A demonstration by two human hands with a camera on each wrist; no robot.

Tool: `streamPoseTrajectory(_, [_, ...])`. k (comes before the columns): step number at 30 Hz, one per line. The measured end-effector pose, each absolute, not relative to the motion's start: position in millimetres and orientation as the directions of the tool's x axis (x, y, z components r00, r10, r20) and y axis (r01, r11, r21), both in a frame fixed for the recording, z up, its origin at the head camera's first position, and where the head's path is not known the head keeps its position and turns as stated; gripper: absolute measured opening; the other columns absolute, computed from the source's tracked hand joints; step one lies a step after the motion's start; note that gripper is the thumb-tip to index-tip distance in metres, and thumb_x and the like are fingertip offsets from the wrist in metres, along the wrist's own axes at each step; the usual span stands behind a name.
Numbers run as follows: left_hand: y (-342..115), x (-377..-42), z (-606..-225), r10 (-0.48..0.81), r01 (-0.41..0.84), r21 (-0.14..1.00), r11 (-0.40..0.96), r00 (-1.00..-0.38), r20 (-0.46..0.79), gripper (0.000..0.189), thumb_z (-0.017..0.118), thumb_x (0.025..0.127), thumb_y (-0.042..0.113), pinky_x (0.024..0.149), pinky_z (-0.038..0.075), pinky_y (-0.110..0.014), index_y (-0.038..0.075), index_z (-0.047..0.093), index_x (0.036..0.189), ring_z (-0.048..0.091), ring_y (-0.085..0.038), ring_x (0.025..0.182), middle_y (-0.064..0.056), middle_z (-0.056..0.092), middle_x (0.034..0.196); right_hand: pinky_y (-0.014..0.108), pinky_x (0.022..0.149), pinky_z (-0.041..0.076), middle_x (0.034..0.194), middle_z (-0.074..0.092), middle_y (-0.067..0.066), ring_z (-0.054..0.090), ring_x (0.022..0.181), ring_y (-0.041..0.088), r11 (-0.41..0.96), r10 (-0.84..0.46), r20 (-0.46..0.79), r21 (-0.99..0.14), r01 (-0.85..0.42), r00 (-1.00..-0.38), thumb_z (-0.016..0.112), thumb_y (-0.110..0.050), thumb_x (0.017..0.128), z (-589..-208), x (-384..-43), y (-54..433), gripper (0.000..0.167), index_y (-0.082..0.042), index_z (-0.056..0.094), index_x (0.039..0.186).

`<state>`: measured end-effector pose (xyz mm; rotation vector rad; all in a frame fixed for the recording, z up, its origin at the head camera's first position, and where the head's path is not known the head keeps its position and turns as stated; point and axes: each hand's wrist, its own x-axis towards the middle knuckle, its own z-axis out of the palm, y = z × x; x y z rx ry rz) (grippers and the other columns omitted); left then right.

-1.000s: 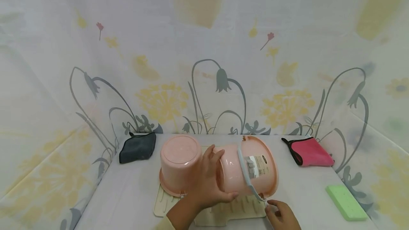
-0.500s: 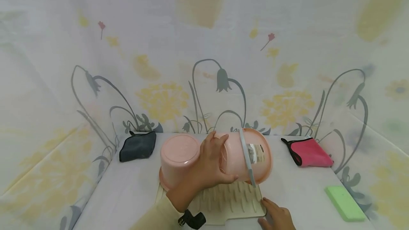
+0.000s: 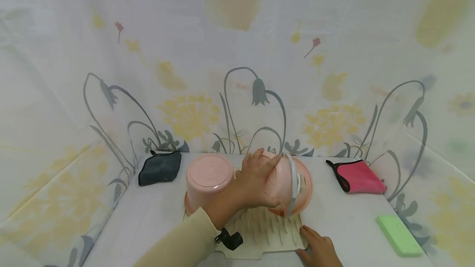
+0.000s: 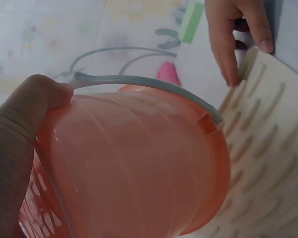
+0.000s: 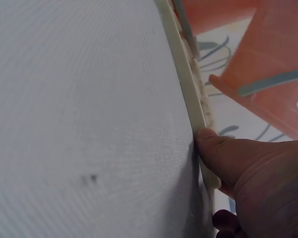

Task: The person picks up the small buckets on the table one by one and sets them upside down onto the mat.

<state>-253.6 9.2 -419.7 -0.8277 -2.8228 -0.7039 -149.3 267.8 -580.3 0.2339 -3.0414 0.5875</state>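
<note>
My left hand (image 3: 256, 182) grips a pink plastic bucket (image 4: 134, 158) around its base, thumb on one side. The bucket is tilted, its rim low over the right part of a cream ridged draining board (image 3: 263, 234). Its grey handle (image 3: 294, 184) lies across its side. My right hand (image 3: 319, 247) pinches the board's front right corner, thumb (image 5: 228, 153) on the edge. A second pink bucket (image 3: 210, 172) stands upside down on the board's left part, partly hidden behind my left forearm.
A dark folded cloth pouch (image 3: 159, 169) lies at the back left, and a pink black-trimmed one (image 3: 360, 177) at the back right. A green sponge block (image 3: 398, 235) sits near the right edge of the white table (image 3: 122, 226). A patterned curtain (image 3: 237, 52) surrounds it.
My left hand has raised the bucket, then turned its mouth downward over the board. The right hand has left the bucket's handle end and taken hold of the board's corner.
</note>
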Motion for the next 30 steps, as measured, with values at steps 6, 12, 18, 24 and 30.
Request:
streamPoseTrajectory(6, [16.9,-258.3,-420.2,0.493,0.515,0.357,0.779,-0.856,0.159,0.118,0.085,0.068,0.069,0.095,0.045,-0.076,0.057,0.015,0.163,0.019,-0.045,0.156,-0.005,0.012,0.175,0.05,0.089,0.054,0.137,0.069,0.016,0.069,0.118,0.032,0.922,-0.165,0.103,-0.338,-0.191,-0.981,0.089,-0.035,0.082,-581.2,-149.8,270.8,0.066,0.001,0.068,0.133])
streamPoseTrajectory(12, [25.0,-261.7,-415.8,0.502,0.507,0.325,0.798,-0.859,0.107,0.116,0.082,0.071,0.071,0.099,0.041,-0.079,0.057,0.012,0.163,0.016,-0.044,0.158,-0.002,0.007,0.177,0.049,0.088,0.056,0.135,0.07,0.014,0.07,0.116,0.029,0.923,-0.175,0.12,-0.325,-0.206,-0.977,0.088,-0.037,0.081,-583.2,-148.9,276.0,0.066,0.0,0.07,0.132])
streamPoseTrajectory(18, [33.9,-261.4,-413.7,0.493,0.49,0.312,0.814,-0.867,0.077,0.112,0.079,0.074,0.071,0.101,0.038,-0.08,0.056,0.013,0.163,0.016,-0.045,0.159,0.0,0.004,0.178,0.042,0.081,0.055,0.133,0.071,0.014,0.071,0.113,0.026,0.914,-0.198,0.173,-0.324,-0.245,-0.965,0.088,-0.036,0.08,-590.1,-147.5,280.3,0.065,0.001,0.07,0.131])
streamPoseTrajectory(24, [40.7,-256.9,-413.0,0.476,0.478,0.301,0.825,-0.875,0.085,0.108,0.075,0.075,0.073,0.1,0.039,-0.079,0.056,0.014,0.163,0.017,-0.047,0.158,-0.003,0.006,0.178,0.042,0.081,0.053,0.138,0.069,0.014,0.071,0.115,0.026,0.897,-0.203,0.14,-0.371,-0.242,-0.969,0.085,-0.037,0.083,-592.1,-149.4,280.7,0.067,0.001,0.068,0.135])
streamPoseTrajectory(30, [40.3,-256.9,-416.4,0.456,0.459,0.267,0.847,-0.887,0.076,0.106,0.071,0.078,0.076,0.101,0.04,-0.076,0.055,0.013,0.163,0.018,-0.045,0.159,-0.004,0.005,0.178,0.044,0.081,0.053,0.138,0.067,0.017,0.071,0.114,0.028,0.888,-0.238,0.112,-0.377,-0.263,-0.965,0.085,-0.037,0.084,-591.4,-152.0,281.2,0.067,0.002,0.066,0.135])
